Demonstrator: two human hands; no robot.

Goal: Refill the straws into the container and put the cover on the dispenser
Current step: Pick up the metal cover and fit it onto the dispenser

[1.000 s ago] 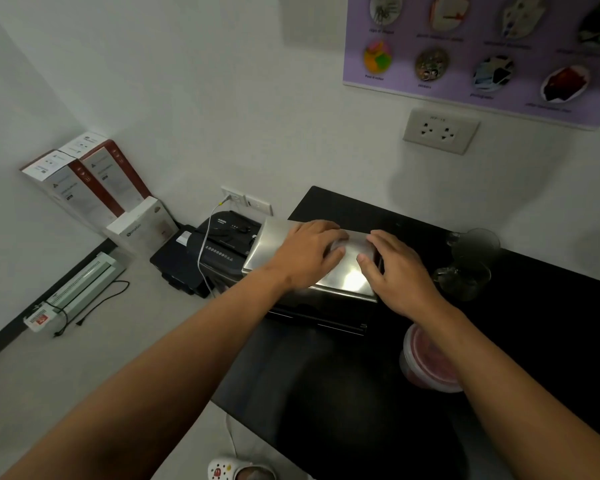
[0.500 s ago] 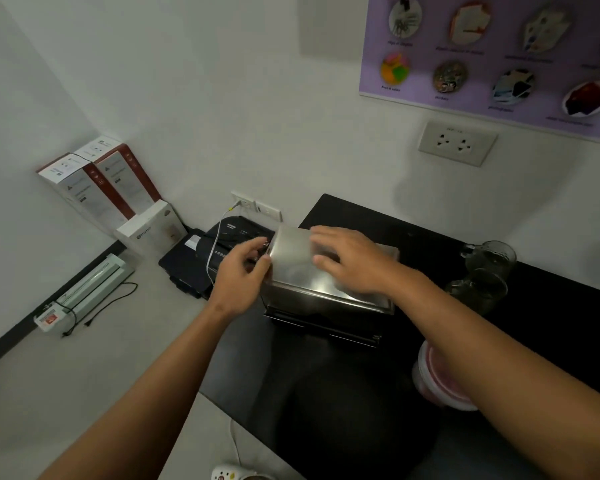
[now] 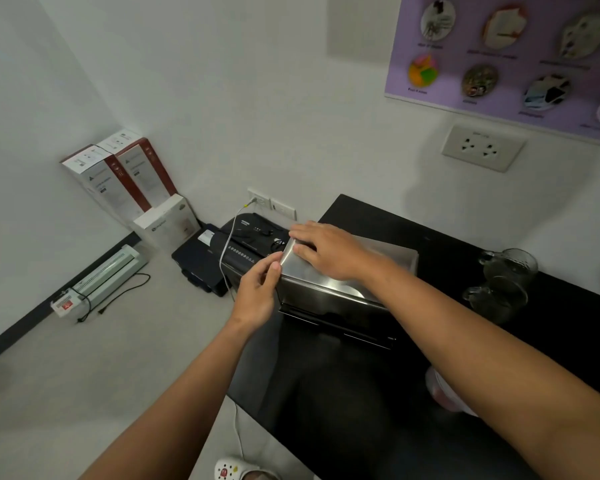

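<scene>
A steel straw dispenser [image 3: 329,299] stands on the black counter [image 3: 447,258] near its left end. Its shiny metal cover [image 3: 388,252] lies on top of the box. My right hand [image 3: 329,249] rests flat on the cover's left part, fingers spread toward the left edge. My left hand [image 3: 260,289] is at the dispenser's left end, thumb and fingers pinching the cover's left corner. No straws are visible; the inside of the dispenser is hidden.
Two glass mugs [image 3: 503,285] stand to the right of the dispenser. A pink-lidded tub [image 3: 444,393] sits behind my right forearm. On the floor to the left are a black shredder [image 3: 250,244], boxes [image 3: 125,178], a laminator [image 3: 101,278] and a white cable [image 3: 226,258].
My left hand slid off the cover's top to its left end and pinched the corner. My right hand moved left across the cover. The camera turned slightly left.
</scene>
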